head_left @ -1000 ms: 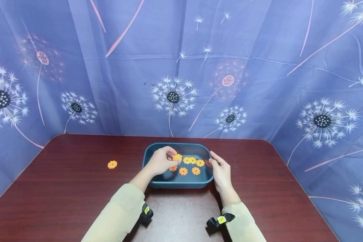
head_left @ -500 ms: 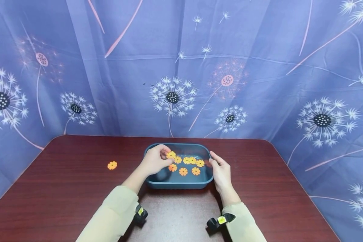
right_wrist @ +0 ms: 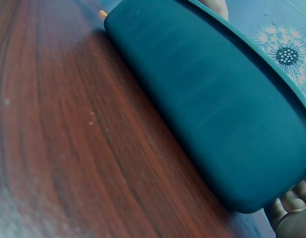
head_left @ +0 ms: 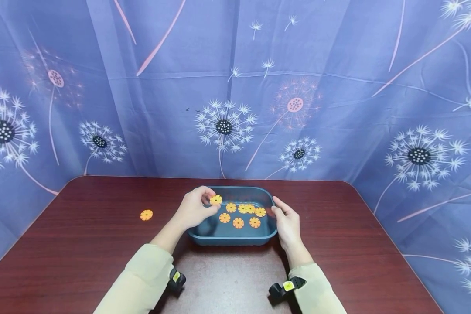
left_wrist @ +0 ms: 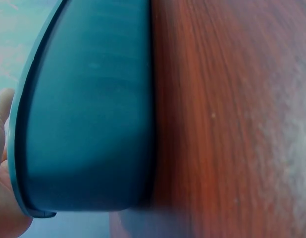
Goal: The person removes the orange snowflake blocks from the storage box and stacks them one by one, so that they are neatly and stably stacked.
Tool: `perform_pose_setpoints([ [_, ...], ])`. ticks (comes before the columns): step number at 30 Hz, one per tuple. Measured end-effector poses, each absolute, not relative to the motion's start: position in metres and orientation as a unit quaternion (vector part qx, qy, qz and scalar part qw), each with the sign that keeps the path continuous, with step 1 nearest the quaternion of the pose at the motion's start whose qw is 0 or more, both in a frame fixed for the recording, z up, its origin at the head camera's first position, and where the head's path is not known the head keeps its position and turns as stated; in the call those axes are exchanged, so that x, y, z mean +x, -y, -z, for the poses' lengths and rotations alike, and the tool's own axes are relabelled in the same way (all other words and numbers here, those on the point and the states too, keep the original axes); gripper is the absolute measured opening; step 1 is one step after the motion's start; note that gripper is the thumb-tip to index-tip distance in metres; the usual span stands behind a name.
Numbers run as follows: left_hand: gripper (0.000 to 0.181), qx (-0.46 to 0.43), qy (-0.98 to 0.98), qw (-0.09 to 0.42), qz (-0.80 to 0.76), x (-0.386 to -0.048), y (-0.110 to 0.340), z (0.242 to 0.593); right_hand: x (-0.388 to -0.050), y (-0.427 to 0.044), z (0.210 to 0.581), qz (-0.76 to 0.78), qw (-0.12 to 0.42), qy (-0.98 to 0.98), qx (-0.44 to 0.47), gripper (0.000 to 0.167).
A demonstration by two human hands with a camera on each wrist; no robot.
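Note:
A blue-green plastic tub (head_left: 231, 240) stands on the table, with several notched, flower-shaped orange and yellow plastic discs (head_left: 238, 223) lying flat inside. Over the tub's left end, my left hand (head_left: 192, 211) pinches a yellow-orange disc (head_left: 216, 199) between thumb and fingers. My right hand (head_left: 287, 221) holds the tub's right end, its thumb at the rim. Both wrist views show mostly the tub's outer side wall (left_wrist: 93, 99), with only parts of the hands at its edges; the pinched disc is hidden there.
A single orange disc (head_left: 146, 215) lies on the dark red wooden table (head_left: 102, 244), left of the tub. Behind and beside the table hangs a blue curtain (head_left: 161, 109) printed with dandelions. Each sleeve carries a black wrist camera (head_left: 176, 279).
My left hand has drawn leftward and slightly up from the tub's middle, carrying the pinched disc and uncovering discs beneath. The right hand and the tub look nearly still.

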State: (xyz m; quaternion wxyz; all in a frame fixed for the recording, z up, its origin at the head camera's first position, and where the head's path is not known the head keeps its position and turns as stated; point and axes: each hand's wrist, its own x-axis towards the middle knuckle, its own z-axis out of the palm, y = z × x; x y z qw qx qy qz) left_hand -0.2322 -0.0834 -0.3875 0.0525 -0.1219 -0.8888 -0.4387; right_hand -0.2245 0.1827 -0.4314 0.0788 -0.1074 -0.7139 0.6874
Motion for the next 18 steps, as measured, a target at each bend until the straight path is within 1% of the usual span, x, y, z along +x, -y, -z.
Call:
perform_pose_setpoints([
  [8, 0.031, -0.123, 0.884, 0.095, 0.44, -0.229, 0.099, 0.389, -0.222, -0.183, 0.432, -0.688, 0.067, 0.716, -0.1, 0.041],
  [14, 0.031, -0.109, 0.889, 0.096, 0.434, -0.22, 0.114, 0.391, -0.218, -0.183, 0.435, -0.689, 0.061, 0.713, -0.114, 0.04],
  [18, 0.03, -0.098, 0.889, 0.122, 0.431, -0.222, 0.127, 0.386, -0.224, -0.183, 0.431, -0.69, 0.066, 0.714, -0.101, 0.041],
])
